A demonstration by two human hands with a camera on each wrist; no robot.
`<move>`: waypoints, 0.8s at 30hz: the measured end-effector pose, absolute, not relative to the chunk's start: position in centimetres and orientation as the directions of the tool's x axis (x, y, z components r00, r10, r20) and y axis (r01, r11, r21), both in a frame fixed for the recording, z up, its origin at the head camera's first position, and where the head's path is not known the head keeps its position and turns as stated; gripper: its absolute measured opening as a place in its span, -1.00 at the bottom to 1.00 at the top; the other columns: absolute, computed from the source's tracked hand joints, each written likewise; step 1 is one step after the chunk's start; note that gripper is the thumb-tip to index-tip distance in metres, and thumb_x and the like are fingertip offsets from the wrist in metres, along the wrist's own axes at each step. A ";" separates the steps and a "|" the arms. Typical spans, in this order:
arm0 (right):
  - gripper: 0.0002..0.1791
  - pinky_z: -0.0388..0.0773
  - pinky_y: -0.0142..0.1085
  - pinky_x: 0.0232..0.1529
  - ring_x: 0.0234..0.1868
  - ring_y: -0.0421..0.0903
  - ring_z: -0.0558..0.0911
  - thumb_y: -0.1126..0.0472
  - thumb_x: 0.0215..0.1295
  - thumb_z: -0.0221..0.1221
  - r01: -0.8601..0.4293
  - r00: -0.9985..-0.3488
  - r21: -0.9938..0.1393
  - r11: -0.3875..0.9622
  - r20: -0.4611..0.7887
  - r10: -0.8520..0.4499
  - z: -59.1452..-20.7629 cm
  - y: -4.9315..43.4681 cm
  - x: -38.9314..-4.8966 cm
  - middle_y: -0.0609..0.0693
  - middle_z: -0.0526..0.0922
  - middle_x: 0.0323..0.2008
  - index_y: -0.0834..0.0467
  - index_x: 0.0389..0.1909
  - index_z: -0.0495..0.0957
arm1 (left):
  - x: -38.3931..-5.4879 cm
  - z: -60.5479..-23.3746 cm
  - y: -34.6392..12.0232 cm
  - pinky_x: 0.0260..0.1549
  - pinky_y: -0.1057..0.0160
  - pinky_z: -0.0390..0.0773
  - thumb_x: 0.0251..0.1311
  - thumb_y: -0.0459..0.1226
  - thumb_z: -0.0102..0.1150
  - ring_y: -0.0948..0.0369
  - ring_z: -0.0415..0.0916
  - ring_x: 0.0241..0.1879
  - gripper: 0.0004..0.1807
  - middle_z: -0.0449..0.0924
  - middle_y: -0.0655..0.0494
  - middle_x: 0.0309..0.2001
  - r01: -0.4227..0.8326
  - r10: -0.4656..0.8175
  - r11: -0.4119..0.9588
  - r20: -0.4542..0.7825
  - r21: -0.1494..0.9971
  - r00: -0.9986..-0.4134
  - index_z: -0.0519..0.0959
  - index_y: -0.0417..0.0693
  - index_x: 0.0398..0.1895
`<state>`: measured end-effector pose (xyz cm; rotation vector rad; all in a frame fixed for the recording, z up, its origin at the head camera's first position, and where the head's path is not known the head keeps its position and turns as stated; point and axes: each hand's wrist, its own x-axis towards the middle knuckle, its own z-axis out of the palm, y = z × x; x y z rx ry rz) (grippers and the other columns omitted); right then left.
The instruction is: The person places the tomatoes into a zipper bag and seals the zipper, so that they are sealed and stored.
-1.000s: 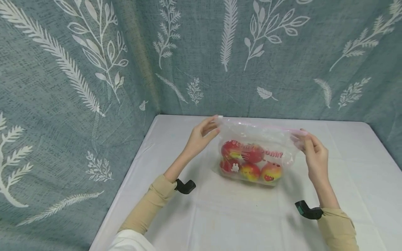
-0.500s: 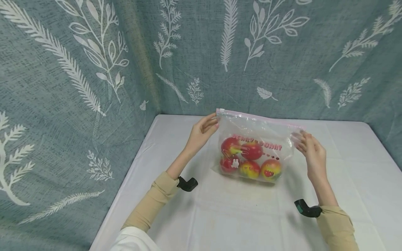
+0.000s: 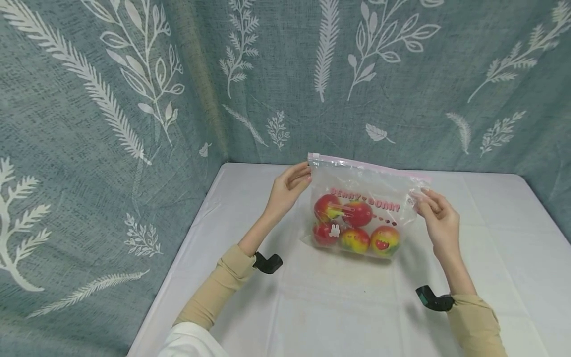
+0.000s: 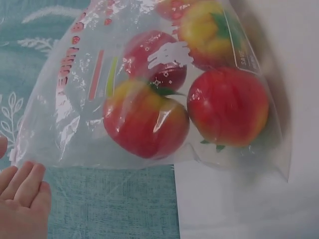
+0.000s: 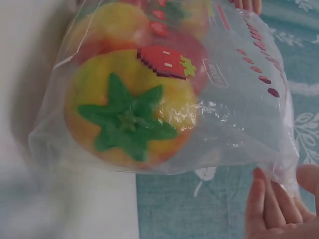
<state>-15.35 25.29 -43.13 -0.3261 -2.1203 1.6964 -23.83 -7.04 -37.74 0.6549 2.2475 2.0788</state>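
A clear zip bag (image 3: 372,181) with red lettering and a pink zip strip (image 3: 357,163) stands upright on the table, mouth upward. Several red-and-yellow tomatoes (image 3: 355,240) fill its lower part; one tomato (image 5: 82,132) shows a green star-shaped top in the right wrist view. My left hand (image 3: 285,191) holds the bag's upper left corner, beside the white zip slider (image 3: 314,156). On the opposite side, my right hand (image 3: 441,220) pinches the right edge just below the strip, bunching the plastic. In the left wrist view, the left fingers (image 4: 31,181) meet the bag's edge.
A white cloth covers the table (image 3: 330,307). Behind and to the left hangs a blue-green curtain (image 3: 285,74) with white leaf patterns. Black wrist cameras (image 3: 268,263) sit at both sleeve cuffs.
The bag's mouth has risen on the left and its front has flattened, so the lettering reads clearly. My right hand has shifted slightly left and down along the right edge.
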 end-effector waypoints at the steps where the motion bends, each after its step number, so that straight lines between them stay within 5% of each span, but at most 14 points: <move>1: -0.59 0.53 -0.68 -0.10 -0.21 -0.52 0.61 0.17 0.40 0.05 -0.090 -0.882 -0.968 0.236 0.187 0.432 -42.0 24.5 -14.9 -0.28 0.68 -0.12 0.20 0.21 0.42 | -23.8 -37.7 -7.0 0.18 0.30 0.49 0.30 -0.42 0.04 -0.07 0.41 0.24 -0.51 0.42 -0.29 0.22 0.300 0.304 0.023 0.280 0.954 -0.911 0.30 -0.31 0.29; 3: -0.66 0.53 -0.69 -0.14 -0.22 -0.49 0.64 0.29 0.35 0.10 -0.197 -0.861 -0.961 0.195 0.265 0.435 -41.6 24.3 -14.9 -0.41 0.66 -0.23 0.21 0.12 0.46 | -23.8 -37.5 -6.9 0.16 0.31 0.50 0.30 -0.42 0.05 -0.06 0.42 0.23 -0.52 0.43 -0.29 0.21 0.329 0.294 0.008 0.312 0.944 -0.903 0.31 -0.31 0.29; 9: -0.76 0.58 -0.57 -0.07 -0.17 -0.31 0.69 0.42 0.27 0.13 -0.449 -0.806 -0.892 0.044 0.426 0.411 -41.0 24.2 -15.2 -0.21 0.73 -0.21 0.26 -0.05 0.49 | -23.5 -37.0 -6.9 0.16 0.28 0.51 0.31 -0.42 0.04 -0.05 0.44 0.21 -0.53 0.46 -0.29 0.18 0.432 0.251 -0.030 0.426 0.901 -0.870 0.31 -0.30 0.28; 16: -0.74 0.52 -0.67 -0.13 -0.16 -0.41 0.63 0.41 0.26 0.15 -0.304 -0.885 -0.940 0.156 0.339 0.319 -42.0 24.6 -14.1 -0.38 0.68 -0.21 0.15 -0.05 0.50 | -21.9 -37.1 -7.9 0.16 0.22 0.52 0.29 -0.46 0.03 -0.11 0.45 0.19 -0.51 0.45 -0.37 0.16 0.340 0.290 0.040 0.315 0.939 -0.904 0.29 -0.38 0.28; 21: -0.54 0.45 -0.64 0.03 0.01 -0.39 0.56 0.46 0.25 0.13 -0.367 -0.896 -0.896 0.249 0.413 0.163 -42.4 25.1 -13.0 -0.35 0.59 0.01 0.27 0.19 0.38 | -20.3 -36.0 -8.5 0.21 0.09 0.46 0.27 -0.47 0.05 -0.11 0.41 0.22 -0.51 0.42 -0.34 0.20 0.364 0.324 0.083 0.320 0.928 -0.890 0.29 -0.40 0.27; 24: -0.46 0.37 -0.61 0.16 0.16 -0.34 0.50 0.51 0.25 0.08 -0.430 -0.889 -0.882 0.192 0.451 0.082 -42.4 25.3 -12.6 -0.23 0.55 0.14 0.28 0.27 0.30 | -19.8 -35.8 -9.0 0.26 0.14 0.42 0.27 -0.46 0.06 -0.07 0.39 0.25 -0.50 0.41 -0.28 0.23 0.384 0.343 0.117 0.326 0.916 -0.881 0.30 -0.36 0.28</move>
